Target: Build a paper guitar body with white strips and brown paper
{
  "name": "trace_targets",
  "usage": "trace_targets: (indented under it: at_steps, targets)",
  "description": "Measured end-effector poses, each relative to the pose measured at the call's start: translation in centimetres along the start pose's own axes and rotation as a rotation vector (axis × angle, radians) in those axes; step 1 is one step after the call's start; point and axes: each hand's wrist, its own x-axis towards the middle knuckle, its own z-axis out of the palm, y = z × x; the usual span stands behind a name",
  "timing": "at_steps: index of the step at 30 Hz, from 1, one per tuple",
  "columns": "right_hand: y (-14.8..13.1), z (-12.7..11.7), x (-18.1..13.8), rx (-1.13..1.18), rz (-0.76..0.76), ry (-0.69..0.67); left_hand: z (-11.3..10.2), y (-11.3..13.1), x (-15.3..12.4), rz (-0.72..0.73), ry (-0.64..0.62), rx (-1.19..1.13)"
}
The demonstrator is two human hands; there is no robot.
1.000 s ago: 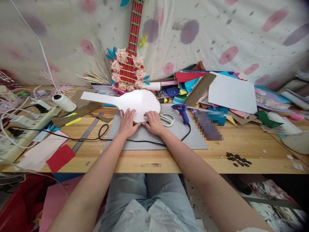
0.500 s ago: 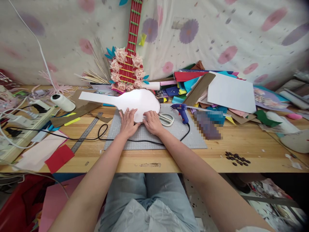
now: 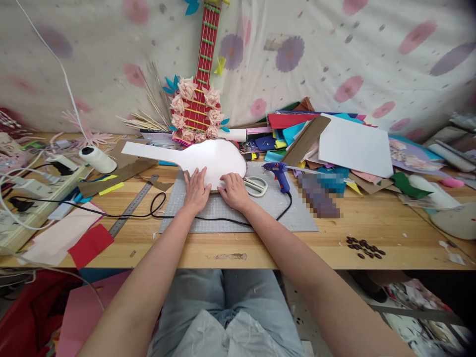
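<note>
A white guitar-shaped cutout (image 3: 213, 158) lies over the grey cutting mat (image 3: 297, 218), its long neck pointing left. A brown layer shows along its rounded edge. My left hand (image 3: 197, 191) rests flat on the cutout's near edge, fingers spread. Beside it, my right hand (image 3: 235, 191) presses on the same edge, its fingers stretched out over the white surface. Scissors with pale handles (image 3: 256, 186) lie just right of my right hand, their blades hidden. A blue glue gun (image 3: 280, 176) sits on the mat farther right.
A red paper guitar with pink roses (image 3: 197, 109) leans against the curtain behind. Coloured sheets and a white board (image 3: 355, 146) pile up at back right. A power strip (image 3: 22, 218), metal ruler (image 3: 132, 208) and thread spool (image 3: 97, 159) are left. Dark beads (image 3: 366, 248) lie front right.
My left hand has shifted slightly, its thumb now closer to the fingers. The cutout stays in place under both hands, and the camera view has tilted a little.
</note>
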Motion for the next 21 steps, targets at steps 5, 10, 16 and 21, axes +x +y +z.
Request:
trace_targets:
  at_steps: [5, 10, 16, 21]
  targets:
    - [0.7, -0.8, 0.0, 0.181, 0.009, 0.059, -0.2, 0.1, -0.2, 0.033, 0.048, -0.024]
    - [3.3, -4.8, -0.2, 0.419, 0.218, 0.220, -0.5, 0.2, -0.4, 0.063, 0.042, 0.008]
    - [8.9, -10.8, -3.7, 0.550, 0.394, -0.396, -0.5, 0.4, -0.3, 0.034, 0.045, 0.075]
    - [12.7, -11.4, -6.3, 0.205, 0.774, -0.109, -0.6, 0.6, -0.3, 0.008, 0.091, 0.084]
